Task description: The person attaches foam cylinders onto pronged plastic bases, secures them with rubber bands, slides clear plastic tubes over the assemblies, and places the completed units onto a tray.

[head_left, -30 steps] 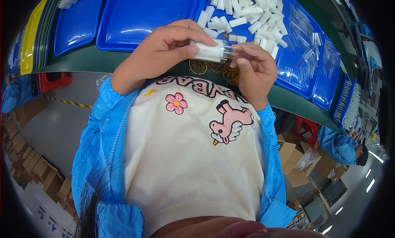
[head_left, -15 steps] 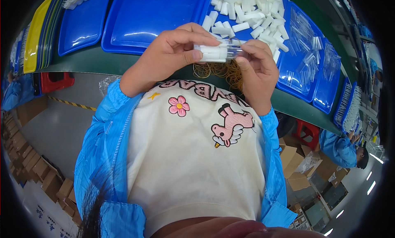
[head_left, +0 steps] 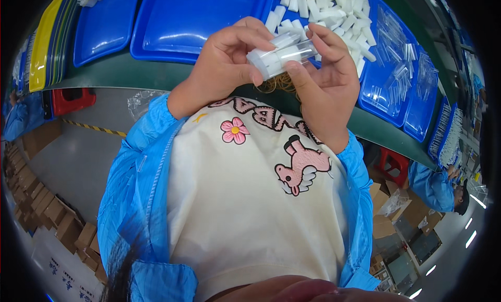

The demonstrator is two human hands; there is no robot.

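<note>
Between my hands is a small cluster of clear plastic tubes with white blocks inside [head_left: 269,61], held above the near edge of the table. My left hand [head_left: 222,57] grips the cluster's left end between thumb and fingers. My right hand [head_left: 331,80] pinches a clear tube [head_left: 305,50] at the right side, with the thumb below and the fingers above. The tubes lie at an angle to each other; how many there are I cannot make out. Tan rubber bands [head_left: 278,84] lie just beneath, partly hidden by my hands.
Loose white blocks [head_left: 339,12] fill a blue tray behind my hands. Clear tubes lie in blue trays [head_left: 378,101] to the right. A wide blue tray [head_left: 195,20] and a yellow-topped tray stack [head_left: 48,46] are at left. A co-worker [head_left: 433,187] sits at far right.
The tubes have gone from lying level side by side to tilted and spread at an angle. My right hand has shifted its hold, and its index finger is raised higher.
</note>
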